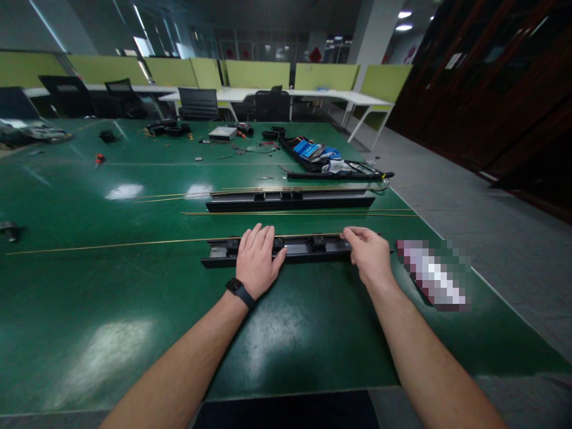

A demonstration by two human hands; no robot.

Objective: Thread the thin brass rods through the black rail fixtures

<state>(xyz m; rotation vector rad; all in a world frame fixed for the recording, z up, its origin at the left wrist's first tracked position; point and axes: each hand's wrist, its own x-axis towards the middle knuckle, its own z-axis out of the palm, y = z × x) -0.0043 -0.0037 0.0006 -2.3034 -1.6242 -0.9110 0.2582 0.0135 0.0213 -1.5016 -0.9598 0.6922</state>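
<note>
A black metal rail (308, 258) with a silvery channel and small black blocks (318, 242) lies crosswise on the green table in front of me. My left hand (258, 257), with a dark watch on its wrist, rests palm down over the rail's left half, fingers stretched out. Along the rail's far edge runs a long thin brass-coloured rod (107, 246), reaching far out to the left. Near the rail's right end, my right hand (370, 253) pinches the rod between thumb and fingers. My fingers hide the rod's exact tip.
A second black rail (290, 205) lies beyond, with thin rods (295, 213) in front. Further back are a black tray of blue and white items (313, 150), a white box (223, 133) and scattered tools. A pixelated object (433, 277) lies near the table's right edge.
</note>
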